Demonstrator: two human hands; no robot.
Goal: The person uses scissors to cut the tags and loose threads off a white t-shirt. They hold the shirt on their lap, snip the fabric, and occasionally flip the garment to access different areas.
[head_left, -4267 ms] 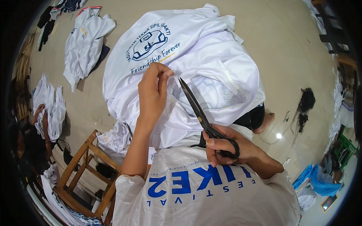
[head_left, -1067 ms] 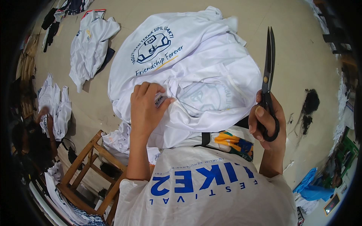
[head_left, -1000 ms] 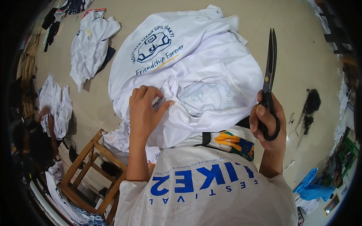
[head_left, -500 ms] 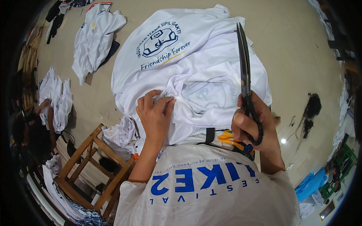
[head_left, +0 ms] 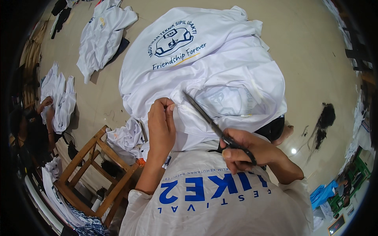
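A white shirt point(head_left: 157, 84) with a dark blue printed emblem lies spread over my lap, its fabric folded and wrinkled around an opening. My left hand point(head_left: 162, 122) pinches the cloth at the left of that opening, thumb against fingers. Black-handled scissors point(head_left: 204, 115) are in my right hand point(head_left: 250, 148), fingers through and around the handles. Their blades look closed together and point up and left, with the tip over the cloth just right of my left fingertips. Whether the tip touches the cloth I cannot tell.
At the left stands a wooden stool frame point(head_left: 84, 177), with a crumpled white garment point(head_left: 125, 137) beside it. Another white shirt point(head_left: 100, 41) lies on the tiled floor at upper left. A co-worker's hand point(head_left: 46, 103) is near white cloth point(head_left: 59, 94). Black scraps point(head_left: 325, 118) lie right.
The scissors have swung from upright at the right down and left, so their tip is now over the cloth near my left hand. My left hand stays pinched on the shirt.
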